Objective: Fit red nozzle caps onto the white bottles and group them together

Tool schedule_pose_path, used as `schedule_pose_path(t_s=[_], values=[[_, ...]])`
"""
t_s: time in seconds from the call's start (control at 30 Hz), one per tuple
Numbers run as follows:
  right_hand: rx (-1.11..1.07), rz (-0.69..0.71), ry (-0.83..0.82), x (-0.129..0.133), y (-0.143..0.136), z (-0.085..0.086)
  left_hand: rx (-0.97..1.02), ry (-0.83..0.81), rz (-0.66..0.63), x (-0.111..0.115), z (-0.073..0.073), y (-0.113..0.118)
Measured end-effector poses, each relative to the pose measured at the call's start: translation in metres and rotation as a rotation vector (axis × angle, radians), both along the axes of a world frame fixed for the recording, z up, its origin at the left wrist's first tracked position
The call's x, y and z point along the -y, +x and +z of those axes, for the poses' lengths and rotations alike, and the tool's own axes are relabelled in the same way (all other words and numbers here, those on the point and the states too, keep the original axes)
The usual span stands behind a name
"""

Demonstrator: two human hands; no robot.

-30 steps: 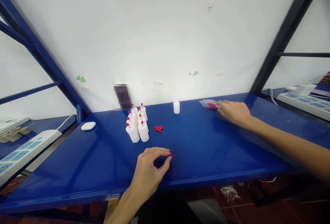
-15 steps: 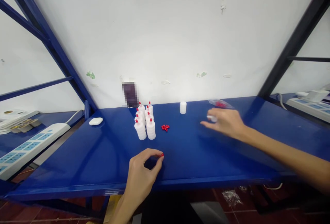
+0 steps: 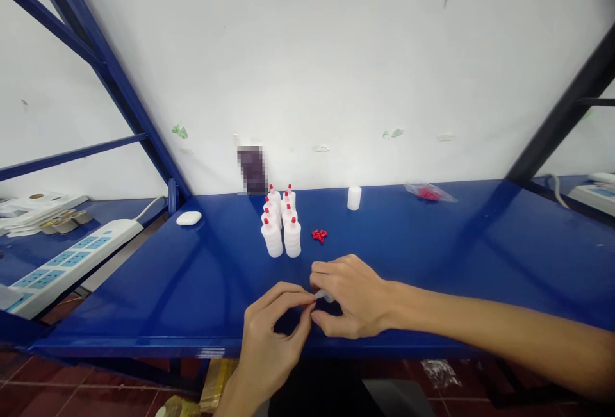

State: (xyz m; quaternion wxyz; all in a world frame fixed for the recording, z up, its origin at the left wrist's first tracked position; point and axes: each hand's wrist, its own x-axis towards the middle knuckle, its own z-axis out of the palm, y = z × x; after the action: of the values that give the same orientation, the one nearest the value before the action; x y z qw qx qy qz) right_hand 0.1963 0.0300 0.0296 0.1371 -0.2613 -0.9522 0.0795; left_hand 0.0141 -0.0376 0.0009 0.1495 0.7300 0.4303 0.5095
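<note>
Near the table's front edge, my left hand [image 3: 276,330] pinches a small red cap, mostly hidden by the fingertips. Right against it, my right hand [image 3: 353,298] holds a white nozzle piece [image 3: 325,296], its narrow tip meeting the red cap. Several white bottles with red-capped nozzles [image 3: 293,237] stand upright in two rows behind my hands. A little pile of red caps [image 3: 319,236] lies to the right of those bottles. Farther back stands a single white bottle [image 3: 354,198] with no red cap on it.
The blue table [image 3: 230,276] meets a white wall. At its back right lies a clear bag of red caps [image 3: 429,193]; a white oval case [image 3: 189,218] rests at the left. A power strip [image 3: 77,263] and tape rolls [image 3: 67,221] are farther left.
My right hand has come left and toward me with the white piece, from the table's right side to my left hand. The view has shifted slightly.
</note>
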Motion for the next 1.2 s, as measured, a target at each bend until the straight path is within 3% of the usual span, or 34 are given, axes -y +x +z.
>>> schedule_pose_path(t_s=[0.17,0.3,0.5,0.77,0.9,1.0,1.07,1.2], values=[[-0.104,0.037,-0.111,-0.004,0.001,-0.008,0.015,-0.148,-0.069,-0.003,0.002,-0.001],[-0.113,0.029,-0.096,-0.003,-0.002,-0.012,-0.034,-0.203,-0.1,-0.003,0.002,-0.001],[-0.098,-0.064,-0.202,-0.004,-0.002,-0.005,-0.136,-0.197,-0.06,-0.001,0.002,0.003],[-0.13,-0.049,-0.21,-0.002,-0.002,-0.005,-0.243,-0.18,-0.089,0.001,-0.004,0.001],[-0.2,0.045,-0.177,-0.004,0.0,-0.009,-0.222,-0.139,-0.085,0.002,-0.005,0.003],[-0.244,0.104,-0.175,-0.009,0.004,-0.011,-0.118,-0.161,0.014,0.002,-0.001,0.002],[-0.229,0.004,-0.148,-0.016,0.007,-0.011,-0.068,-0.199,0.144,0.0,0.004,-0.003],[-0.064,-0.387,0.001,-0.04,0.017,-0.01,-0.215,-0.249,0.359,-0.01,0.013,-0.027]])
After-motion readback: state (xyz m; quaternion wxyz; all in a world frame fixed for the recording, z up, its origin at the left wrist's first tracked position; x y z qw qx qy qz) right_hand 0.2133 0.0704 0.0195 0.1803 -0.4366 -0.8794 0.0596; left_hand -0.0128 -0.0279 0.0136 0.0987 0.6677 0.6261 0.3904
